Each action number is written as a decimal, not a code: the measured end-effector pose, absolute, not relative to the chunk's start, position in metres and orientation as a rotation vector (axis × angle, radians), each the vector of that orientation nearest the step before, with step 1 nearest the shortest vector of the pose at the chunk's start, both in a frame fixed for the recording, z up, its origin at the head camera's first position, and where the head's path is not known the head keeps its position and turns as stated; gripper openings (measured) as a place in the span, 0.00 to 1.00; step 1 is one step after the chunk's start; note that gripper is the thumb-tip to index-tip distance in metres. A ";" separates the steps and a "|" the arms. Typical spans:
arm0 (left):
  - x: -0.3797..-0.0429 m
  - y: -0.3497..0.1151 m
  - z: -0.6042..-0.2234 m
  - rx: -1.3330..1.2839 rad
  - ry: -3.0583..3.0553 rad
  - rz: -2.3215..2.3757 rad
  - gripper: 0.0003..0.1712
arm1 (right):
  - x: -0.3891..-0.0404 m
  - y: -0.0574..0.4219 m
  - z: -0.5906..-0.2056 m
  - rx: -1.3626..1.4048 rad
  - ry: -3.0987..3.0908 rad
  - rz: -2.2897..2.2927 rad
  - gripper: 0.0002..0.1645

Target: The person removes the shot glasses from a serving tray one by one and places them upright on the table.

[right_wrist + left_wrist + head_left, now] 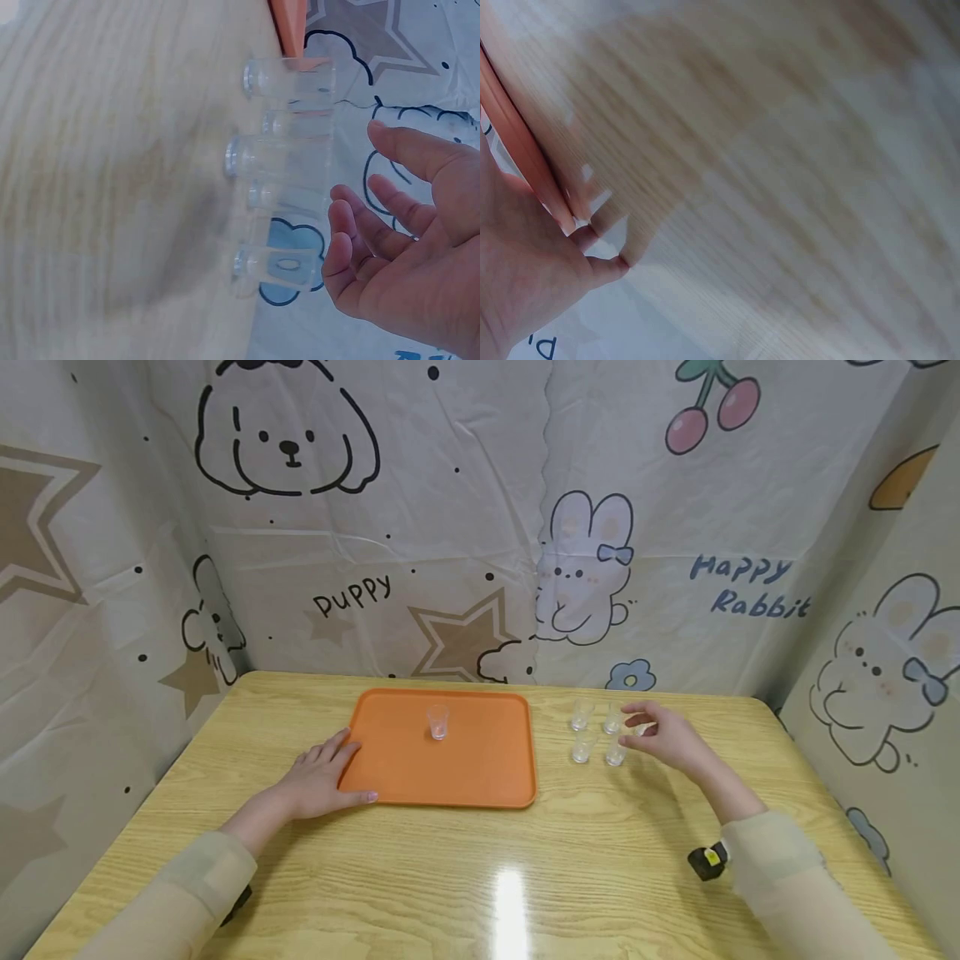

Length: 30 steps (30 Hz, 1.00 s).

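Observation:
An orange tray lies on the table, and one small clear cup stands upright on it near the back middle. My left hand rests at the tray's left edge, fingers spread along the rim and thumb by the front left corner. To the right of the tray, several more clear cups stand upright close together. Over the right side of this group is my right hand, partly hiding one cup. In the right wrist view its fingers bend loosely, thumb apart, near the rims of the cups, with nothing held.
The wooden table ends at the back against a printed cloth, which also hangs along both sides. Under the right wrist a small black device is strapped.

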<state>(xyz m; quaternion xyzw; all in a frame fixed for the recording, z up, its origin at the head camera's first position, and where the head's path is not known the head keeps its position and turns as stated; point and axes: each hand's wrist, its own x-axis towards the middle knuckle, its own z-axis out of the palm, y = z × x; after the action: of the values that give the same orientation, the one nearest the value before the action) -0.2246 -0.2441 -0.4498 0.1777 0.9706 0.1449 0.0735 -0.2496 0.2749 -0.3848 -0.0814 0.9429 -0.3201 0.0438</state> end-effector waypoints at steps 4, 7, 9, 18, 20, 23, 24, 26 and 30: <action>-0.225 -0.245 -0.451 0.533 2.910 0.432 0.61 | -0.249 0.271 -0.372 -0.252 2.897 -0.955 0.33; -0.226 -0.245 -0.452 0.530 2.904 0.434 0.62 | -0.248 0.267 -0.362 -0.263 2.911 -0.937 0.33; -0.228 -0.246 -0.454 0.524 2.904 0.435 0.62 | -0.248 0.264 -0.356 -0.275 2.917 -0.938 0.32; -0.230 -0.247 -0.459 0.495 2.900 0.430 0.66 | -0.256 0.243 -0.331 -0.330 2.916 -0.967 0.27; -0.230 -0.248 -0.459 0.498 2.899 0.431 0.66 | -0.258 0.236 -0.325 -0.335 2.915 -0.966 0.27; -0.229 -0.248 -0.459 0.504 2.902 0.428 0.66 | -0.261 0.225 -0.317 -0.358 2.914 -0.959 0.27; -0.229 -0.247 -0.459 0.504 2.902 0.431 0.66 | -0.261 0.221 -0.315 -0.366 2.910 -0.961 0.27; -0.228 -0.247 -0.457 0.502 2.901 0.433 0.65 | -0.262 0.213 -0.310 -0.384 2.907 -0.964 0.27; -0.226 -0.246 -0.452 0.518 2.903 0.430 0.62 | -0.264 0.197 -0.304 -0.413 2.905 -0.990 0.27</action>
<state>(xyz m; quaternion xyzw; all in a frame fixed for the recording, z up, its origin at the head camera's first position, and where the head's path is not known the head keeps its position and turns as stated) -0.2256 -0.2458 -0.4518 0.1732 0.9710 0.1439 0.0804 -0.2637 0.1974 -0.3037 -0.1334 0.9378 -0.3197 0.0225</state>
